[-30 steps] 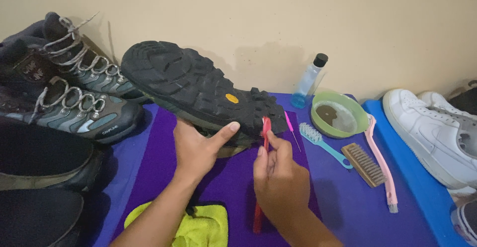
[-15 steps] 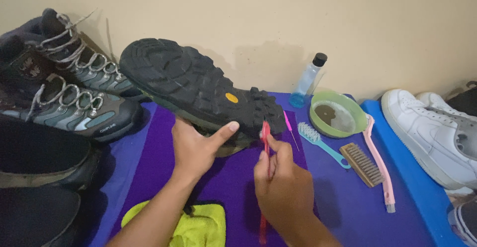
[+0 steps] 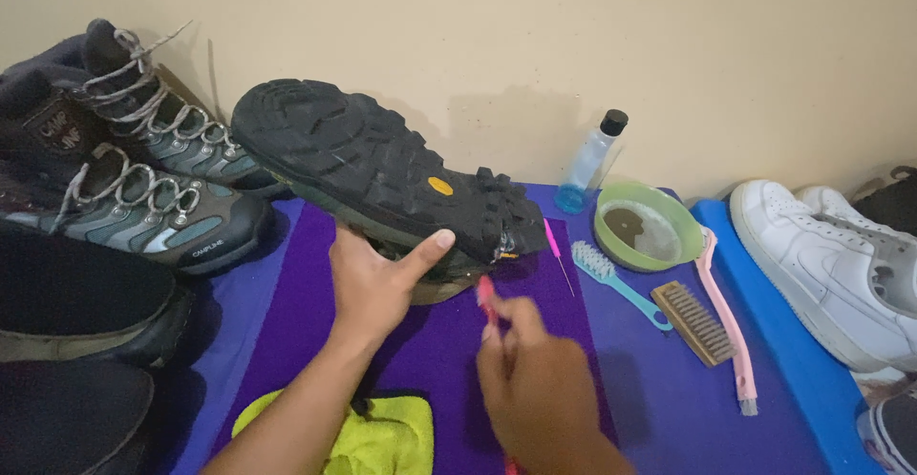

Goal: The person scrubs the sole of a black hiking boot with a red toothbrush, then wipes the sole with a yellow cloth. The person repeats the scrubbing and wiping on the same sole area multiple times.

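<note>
Black-soled boot (image 3: 382, 165) lies tipped sole-up on purple cloth (image 3: 306, 294), gripped by the left hand (image 3: 377, 279), as the right hand (image 3: 535, 389) grips a red brush (image 3: 485, 294) at its heel.

Black lugged boot (image 3: 382, 174) sole up, red brush (image 3: 487, 295) at heel

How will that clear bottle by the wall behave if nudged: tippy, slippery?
The clear bottle stands tall and narrow on a small base, so it would probably tip easily. Little blue liquid shows at its bottom, so it is likely light. Its smooth plastic looks somewhat slippery. It stands close to the green bowl.
</note>
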